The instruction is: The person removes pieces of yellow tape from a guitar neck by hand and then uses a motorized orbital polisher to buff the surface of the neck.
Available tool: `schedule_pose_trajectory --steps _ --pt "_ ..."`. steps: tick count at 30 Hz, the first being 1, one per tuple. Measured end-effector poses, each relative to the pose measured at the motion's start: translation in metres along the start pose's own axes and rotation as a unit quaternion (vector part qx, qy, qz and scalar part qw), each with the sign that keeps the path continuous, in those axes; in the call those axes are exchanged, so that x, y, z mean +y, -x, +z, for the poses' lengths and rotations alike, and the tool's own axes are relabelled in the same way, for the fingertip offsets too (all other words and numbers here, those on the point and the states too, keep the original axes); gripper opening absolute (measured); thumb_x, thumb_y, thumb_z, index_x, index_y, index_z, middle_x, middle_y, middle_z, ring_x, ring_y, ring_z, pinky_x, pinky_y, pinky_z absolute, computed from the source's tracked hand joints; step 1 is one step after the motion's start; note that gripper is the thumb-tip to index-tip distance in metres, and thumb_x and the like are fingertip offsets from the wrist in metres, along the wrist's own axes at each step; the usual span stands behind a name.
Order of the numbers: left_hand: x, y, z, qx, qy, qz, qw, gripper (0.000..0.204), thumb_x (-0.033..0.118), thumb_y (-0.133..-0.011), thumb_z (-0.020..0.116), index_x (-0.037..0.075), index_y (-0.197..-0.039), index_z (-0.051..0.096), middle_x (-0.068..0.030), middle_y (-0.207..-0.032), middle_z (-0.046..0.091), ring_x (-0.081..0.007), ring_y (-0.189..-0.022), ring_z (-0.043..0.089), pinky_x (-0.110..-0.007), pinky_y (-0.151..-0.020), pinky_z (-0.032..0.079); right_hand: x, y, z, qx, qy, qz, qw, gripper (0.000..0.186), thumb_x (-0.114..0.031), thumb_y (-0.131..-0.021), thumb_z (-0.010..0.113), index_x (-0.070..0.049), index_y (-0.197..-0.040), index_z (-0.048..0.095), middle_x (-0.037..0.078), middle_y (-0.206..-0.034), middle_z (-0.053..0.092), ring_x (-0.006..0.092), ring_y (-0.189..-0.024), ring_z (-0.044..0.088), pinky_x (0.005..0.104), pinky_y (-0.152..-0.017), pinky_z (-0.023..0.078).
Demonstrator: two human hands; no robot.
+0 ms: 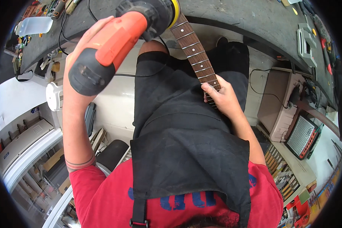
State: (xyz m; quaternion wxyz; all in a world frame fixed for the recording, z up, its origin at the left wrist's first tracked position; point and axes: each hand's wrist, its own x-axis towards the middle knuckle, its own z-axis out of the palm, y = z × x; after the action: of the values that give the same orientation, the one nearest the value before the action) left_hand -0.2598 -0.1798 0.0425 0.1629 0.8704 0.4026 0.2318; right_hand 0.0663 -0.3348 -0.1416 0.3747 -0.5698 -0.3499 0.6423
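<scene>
My left hand point(81, 45) is wrapped round the body of an orange and black power polisher point(119, 36), partly hidden behind it. The polisher's round head has a yellow-edged pad point(176, 14) at the top of the view. A guitar neck point(195, 53) with a dark wooden fretboard, metal frets and pale dot inlays slants down from that pad. Its far end is hidden by the pad or out of view, and I cannot tell whether the two touch. My right hand point(225, 97) grips the neck's near end, thumb over the fretboard, above my black apron point(186, 125).
A dark workbench point(224, 15) runs across the far side, its edge just beyond the neck. A black cord point(140, 75) hangs below the polisher. A clear plastic bottle point(34, 26) lies at far left. At right are a metal-grille box point(302, 135) and racked tools point(279, 171).
</scene>
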Motion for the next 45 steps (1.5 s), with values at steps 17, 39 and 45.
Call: schedule_pose_trajectory --steps 17,39,45 --pt "0.008 0.008 0.004 0.029 -0.022 0.019 0.999 0.068 0.003 -0.086 0.082 0.005 -0.151 0.065 -0.0100 -0.149 0.072 -0.0253 -0.130 0.075 -0.036 -0.113 0.054 0.000 -0.002 -0.002 -0.021 -0.018 0.003 1.000 0.037 -0.031 -0.106 0.080 -0.001 -0.127 0.072 0.001 -0.087 0.070 0.0097 -0.072 0.066 0.0294 -0.066 0.055" --pt "0.007 -0.009 -0.003 -0.031 -0.031 0.011 0.999 0.060 0.005 -0.088 0.078 0.001 -0.147 0.065 -0.0119 -0.146 0.074 -0.0290 -0.117 0.078 -0.033 -0.104 0.055 -0.003 0.005 0.009 0.060 0.084 -0.036 0.994 0.033 -0.032 -0.103 0.082 -0.002 -0.117 0.076 0.003 -0.078 0.073 0.0099 -0.067 0.067 0.0294 -0.066 0.053" --pt "-0.007 0.007 -0.011 -0.029 -0.137 0.011 0.990 0.055 0.003 -0.087 0.084 0.004 -0.140 0.072 -0.0152 -0.152 0.068 -0.0317 -0.132 0.069 -0.042 -0.116 0.049 -0.004 0.007 0.011 0.077 0.116 -0.042 0.989 0.034 -0.034 -0.103 0.081 -0.003 -0.116 0.076 0.005 -0.077 0.074 0.0120 -0.067 0.069 0.0308 -0.065 0.054"
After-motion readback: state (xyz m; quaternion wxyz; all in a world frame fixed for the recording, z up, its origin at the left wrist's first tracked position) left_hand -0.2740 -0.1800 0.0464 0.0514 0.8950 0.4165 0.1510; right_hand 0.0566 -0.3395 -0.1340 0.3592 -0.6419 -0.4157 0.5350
